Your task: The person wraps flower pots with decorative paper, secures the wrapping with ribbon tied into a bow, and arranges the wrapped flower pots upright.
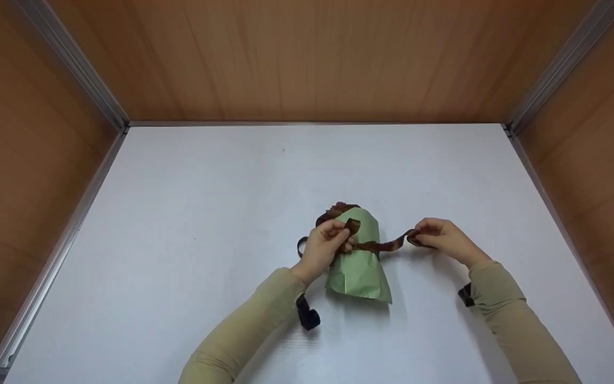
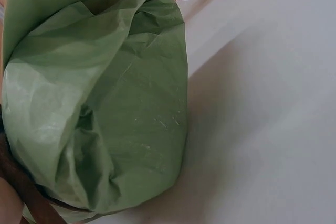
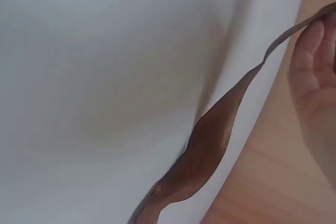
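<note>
A bundle wrapped in green paper [image 1: 360, 274] lies on the white table, with brown and dark pink material showing at its far end. Around its middle runs a brown ribbon [image 1: 392, 245]. My left hand [image 1: 320, 248] is over the bundle's left side and pinches the ribbon between thumb and fingers, a short loop sticking up from them. To the right of the bundle, my right hand [image 1: 445, 237] pinches the ribbon's other part, which spans the gap. In the right wrist view a twisted length of ribbon [image 3: 210, 140] hangs down from that hand. Crumpled green paper [image 2: 105, 103] fills most of the left wrist view.
A dark loop [image 1: 301, 246] shows just left of my left hand; its kind is unclear. The white tabletop [image 1: 205, 186] is bounded by wood-grain panels [image 1: 312, 64] at the back and sides, with metal rails [image 1: 75, 58] at the corners.
</note>
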The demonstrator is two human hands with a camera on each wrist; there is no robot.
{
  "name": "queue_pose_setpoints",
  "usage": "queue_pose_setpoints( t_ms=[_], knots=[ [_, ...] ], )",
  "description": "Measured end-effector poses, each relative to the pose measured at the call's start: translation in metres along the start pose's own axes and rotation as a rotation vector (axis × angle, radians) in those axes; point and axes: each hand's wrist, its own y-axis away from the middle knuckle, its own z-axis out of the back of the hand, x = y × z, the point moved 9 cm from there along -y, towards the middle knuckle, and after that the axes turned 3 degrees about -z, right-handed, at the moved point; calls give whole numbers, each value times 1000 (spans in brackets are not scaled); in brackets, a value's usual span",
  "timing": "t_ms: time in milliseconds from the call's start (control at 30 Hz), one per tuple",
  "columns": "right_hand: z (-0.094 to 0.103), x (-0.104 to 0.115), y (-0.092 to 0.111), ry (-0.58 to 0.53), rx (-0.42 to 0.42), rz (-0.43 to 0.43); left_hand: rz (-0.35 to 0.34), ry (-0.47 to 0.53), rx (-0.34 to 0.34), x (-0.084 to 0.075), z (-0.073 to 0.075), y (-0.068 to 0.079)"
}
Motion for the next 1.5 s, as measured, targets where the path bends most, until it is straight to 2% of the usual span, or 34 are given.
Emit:
queue_pose_setpoints(
  t_ms=[133,233,400,633,867,1000,1133,1200,1367,1500],
  knots=[
    [-4,14,-5,-189,8,6,3,-3,5,0,-1,0],
    [-6,26,-11,-230,-16,36,1,2,5,1,-1,-1],
    [-12,46,-22,-175,-40,120,-3,8,3,2,-2,-3],
    [-25,63,-41,-103,-22,144,18,-7,-18,5,0,-5],
    [-50,101,-58,-59,4,196,-6,-5,-16,2,1,-5],
    [-73,123,-67,-25,79,206,0,-14,-18,2,1,-5],
    [-89,133,-69,67,180,151,14,-18,-17,3,0,-5],
    [-86,133,-69,118,154,125,19,-13,-18,3,-1,-5],
    [-60,124,-60,145,-8,124,23,7,-24,3,-2,-5],
    [-52,109,-46,120,-41,127,18,12,-24,3,-2,-4]
  ],
)
